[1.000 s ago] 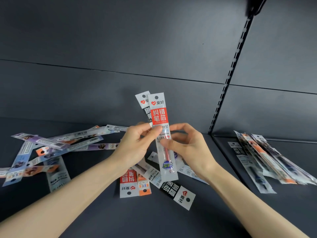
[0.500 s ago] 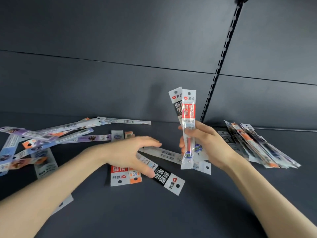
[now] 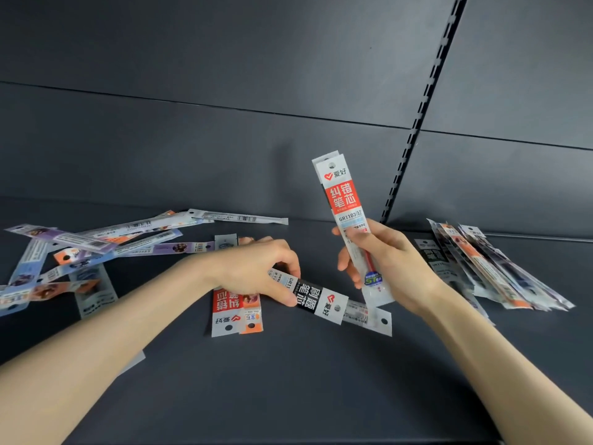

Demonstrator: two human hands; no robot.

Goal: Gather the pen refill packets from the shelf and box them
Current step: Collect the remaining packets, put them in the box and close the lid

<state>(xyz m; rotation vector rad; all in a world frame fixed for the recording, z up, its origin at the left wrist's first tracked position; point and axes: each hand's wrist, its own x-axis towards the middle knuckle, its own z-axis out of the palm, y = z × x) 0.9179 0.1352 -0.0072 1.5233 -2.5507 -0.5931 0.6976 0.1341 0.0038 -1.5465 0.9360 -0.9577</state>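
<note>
My right hand [image 3: 386, 261] holds a small upright stack of refill packets; the front one is the red-labelled packet [image 3: 341, 200], with another just behind it. My left hand [image 3: 256, 268] lies low on the shelf, thumb and fingers pinching the black-labelled packet [image 3: 313, 297], which lies flat. Under that hand lie a red-labelled packet [image 3: 226, 311] and a narrow orange-tipped packet [image 3: 252, 319]. A clear packet [image 3: 373, 317] lies beneath the black one. No box is in view.
Several loose packets [image 3: 80, 248] are scattered at the left of the dark shelf [image 3: 288, 380]. A fanned pile of packets [image 3: 494, 268] lies at the right, past a slotted upright rail [image 3: 417, 123]. The back wall panel stands close behind.
My right hand carried the held packets up and to the right. My left hand let go of them, dropped to the shelf and closed on the black-labelled packet.
</note>
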